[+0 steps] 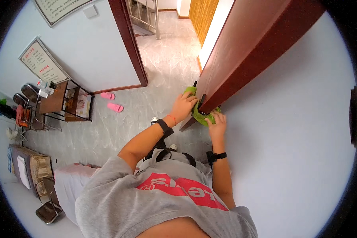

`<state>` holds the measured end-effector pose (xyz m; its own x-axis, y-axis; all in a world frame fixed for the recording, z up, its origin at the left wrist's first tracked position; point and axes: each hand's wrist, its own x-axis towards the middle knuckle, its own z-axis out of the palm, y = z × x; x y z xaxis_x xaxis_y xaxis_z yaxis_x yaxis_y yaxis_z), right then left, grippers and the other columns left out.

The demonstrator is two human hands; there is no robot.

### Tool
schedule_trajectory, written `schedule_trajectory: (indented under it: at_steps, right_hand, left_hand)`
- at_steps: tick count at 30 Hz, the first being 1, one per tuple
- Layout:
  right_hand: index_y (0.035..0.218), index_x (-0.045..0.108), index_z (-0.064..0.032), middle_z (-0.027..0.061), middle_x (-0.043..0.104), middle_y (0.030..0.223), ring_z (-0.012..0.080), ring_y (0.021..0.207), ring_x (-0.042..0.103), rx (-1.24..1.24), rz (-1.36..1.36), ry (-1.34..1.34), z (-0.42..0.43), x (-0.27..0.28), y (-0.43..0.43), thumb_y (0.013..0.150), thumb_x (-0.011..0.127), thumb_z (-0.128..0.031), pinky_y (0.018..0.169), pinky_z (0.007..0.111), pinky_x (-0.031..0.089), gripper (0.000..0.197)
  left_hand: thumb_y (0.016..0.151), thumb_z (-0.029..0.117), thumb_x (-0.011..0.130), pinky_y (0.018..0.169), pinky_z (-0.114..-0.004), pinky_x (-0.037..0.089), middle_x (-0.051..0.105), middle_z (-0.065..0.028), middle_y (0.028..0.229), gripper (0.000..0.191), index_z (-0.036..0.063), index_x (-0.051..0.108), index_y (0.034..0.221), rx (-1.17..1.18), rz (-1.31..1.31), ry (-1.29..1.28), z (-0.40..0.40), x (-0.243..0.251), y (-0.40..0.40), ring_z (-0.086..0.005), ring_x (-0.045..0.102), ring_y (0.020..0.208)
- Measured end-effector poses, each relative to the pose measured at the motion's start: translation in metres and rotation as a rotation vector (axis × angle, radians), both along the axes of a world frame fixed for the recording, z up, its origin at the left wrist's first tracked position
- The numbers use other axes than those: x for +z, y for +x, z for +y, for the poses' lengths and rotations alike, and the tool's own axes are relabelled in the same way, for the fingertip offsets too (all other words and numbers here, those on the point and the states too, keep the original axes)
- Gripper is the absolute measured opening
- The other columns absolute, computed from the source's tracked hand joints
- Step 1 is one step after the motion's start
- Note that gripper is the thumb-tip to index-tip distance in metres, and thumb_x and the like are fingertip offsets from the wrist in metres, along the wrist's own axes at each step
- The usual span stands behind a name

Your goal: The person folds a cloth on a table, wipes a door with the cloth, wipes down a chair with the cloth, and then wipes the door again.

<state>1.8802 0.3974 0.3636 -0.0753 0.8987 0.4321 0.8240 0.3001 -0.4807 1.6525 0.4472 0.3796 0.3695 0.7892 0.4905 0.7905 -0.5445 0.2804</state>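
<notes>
A green cloth (201, 118) is wrapped around the edge of an open reddish-brown door (244, 65), at the black door handle (202, 100). My left hand (185, 104) grips the cloth on the door's left face, near a black lever end that sticks out past it. On the other side of the door edge, my right hand (217, 122) pinches the cloth's right part between thumb and fingers. Part of the cloth and most of the handle hardware are hidden by the door and my fingers.
A white wall (285, 125) runs close on the right. Pink slippers (115, 107) lie on the grey tiled floor, beside a brown side table (55, 98) with bottles. Chairs and a bed-like couch (25, 169) stand at the left. Beyond the doorway is a metal stair railing (157, 20).
</notes>
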Motion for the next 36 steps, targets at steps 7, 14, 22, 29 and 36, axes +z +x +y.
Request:
schedule_trajectory:
  at_steps: [7,14,22,29,36]
  right_hand:
    - [0.117,0.071,-0.0002,0.0131,0.067,0.129,0.0345,0.110,0.060,0.037,0.006,0.099,-0.008,-0.010,-0.003,0.081,0.084,-0.013,0.093,0.042,0.053,0.041]
    - [0.137,0.060,-0.0023,0.0133,0.066,0.132,0.0335,0.113,0.060,-0.034,-0.077,-0.073,-0.006,0.009,-0.009,0.080,0.083,-0.014,0.097,0.041,0.052,0.063]
    - [0.143,0.055,-0.0102,0.0166,0.067,0.132,0.0370,0.119,0.065,-0.020,-0.192,-0.578,0.051,0.034,0.007,0.075,0.088,-0.030,0.094,0.047,0.056,0.078]
    - [0.152,0.041,-0.0145,0.0168,0.065,0.135,0.0375,0.123,0.063,0.043,-0.182,-0.734,0.074,0.021,0.009,0.066,0.089,-0.037,0.101,0.048,0.053,0.101]
    - [0.147,0.040,-0.0046,0.0214,0.051,0.149,0.0389,0.129,0.058,0.140,-0.208,-0.687,0.078,0.014,0.000,0.068,0.087,-0.030,0.107,0.046,0.050,0.095]
  left_hand:
    - [0.081,0.005,0.066,0.101,-0.043,0.047,0.070,-0.0055,0.118,0.033,0.0054,0.070,0.114,-0.022,-0.012,-0.026,0.001,0.005,0.001,-0.0273,0.056,0.128]
    - [0.085,0.009,0.062,0.116,-0.044,0.037,0.068,-0.0097,0.111,0.022,0.0044,0.068,0.105,-0.035,0.142,0.068,0.012,0.006,0.005,-0.0286,0.055,0.129]
    - [0.080,0.015,0.069,0.114,-0.043,0.038,0.068,-0.0106,0.104,0.025,0.0066,0.067,0.104,-0.080,0.341,-0.137,0.044,-0.006,0.012,-0.0282,0.058,0.123]
    - [0.072,0.014,0.074,0.109,-0.042,0.040,0.070,-0.0123,0.108,0.035,0.0081,0.070,0.106,-0.137,0.308,-0.188,0.051,-0.010,0.012,-0.0307,0.059,0.117]
    - [0.080,0.014,0.066,0.108,-0.042,0.037,0.072,-0.0115,0.095,0.020,0.0076,0.073,0.097,-0.098,0.407,-0.226,0.054,-0.009,0.008,-0.0307,0.062,0.113]
